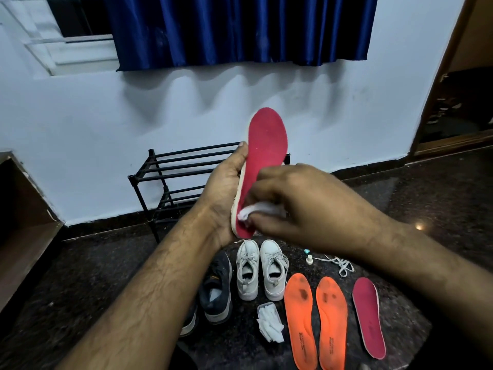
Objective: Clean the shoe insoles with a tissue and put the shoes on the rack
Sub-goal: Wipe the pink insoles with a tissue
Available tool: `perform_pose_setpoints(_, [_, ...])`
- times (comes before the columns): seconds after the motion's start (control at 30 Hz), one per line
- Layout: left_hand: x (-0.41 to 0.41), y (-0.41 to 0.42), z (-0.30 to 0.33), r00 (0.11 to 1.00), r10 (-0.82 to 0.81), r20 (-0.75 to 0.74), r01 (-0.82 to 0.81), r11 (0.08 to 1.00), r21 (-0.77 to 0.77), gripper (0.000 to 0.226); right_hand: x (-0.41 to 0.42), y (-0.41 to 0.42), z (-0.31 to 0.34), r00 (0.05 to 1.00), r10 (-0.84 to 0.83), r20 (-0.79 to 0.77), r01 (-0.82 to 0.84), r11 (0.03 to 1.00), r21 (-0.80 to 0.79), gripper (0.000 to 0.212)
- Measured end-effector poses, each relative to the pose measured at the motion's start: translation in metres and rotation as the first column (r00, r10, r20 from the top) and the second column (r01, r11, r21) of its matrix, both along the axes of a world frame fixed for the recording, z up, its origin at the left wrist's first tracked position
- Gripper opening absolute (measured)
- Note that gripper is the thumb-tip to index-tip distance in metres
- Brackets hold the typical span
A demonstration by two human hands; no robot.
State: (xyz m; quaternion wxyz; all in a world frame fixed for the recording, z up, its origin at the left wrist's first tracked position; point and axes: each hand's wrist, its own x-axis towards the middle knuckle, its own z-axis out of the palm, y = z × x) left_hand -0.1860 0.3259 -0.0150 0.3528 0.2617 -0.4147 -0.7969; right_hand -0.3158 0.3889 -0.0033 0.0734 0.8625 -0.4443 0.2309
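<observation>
My left hand [224, 188] grips a red insole [266, 140] upright by its left edge, in front of the black shoe rack [170, 166]. My right hand [301, 201] pinches a crumpled white tissue [253, 210] and presses it against the insole's lower end. On the dark floor below stand a pair of white sneakers [260, 268] and a dark sneaker [216, 287], with a second dark one partly hidden under my left forearm. Two orange insoles [316, 319] and another red insole [369, 316] lie to the right.
A small pack of tissues [269, 320] lies in front of the white sneakers. A loose white lace [342, 264] and a small white cap [309, 259] lie behind the insoles. A wooden step is at the left, a doorway at the right, a blue curtain above.
</observation>
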Motion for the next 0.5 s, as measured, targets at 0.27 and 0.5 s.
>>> perform_pose_setpoints(0.27, [-0.01, 0.006, -0.001, 0.996, 0.015, 0.087, -0.005, 0.993, -0.114, 0.058, -0.023, -0.018, 0.0, 0.941, -0.307, 0.145, 0.325, 0.938, -0.124, 0.017])
perform_pose_setpoints(0.5, [0.002, -0.007, 0.002, 0.993, 0.099, -0.069, -0.1, 0.995, -0.008, 0.075, 0.001, 0.003, -0.003, 0.987, 0.014, 0.162, -0.025, 0.998, 0.061, 0.01])
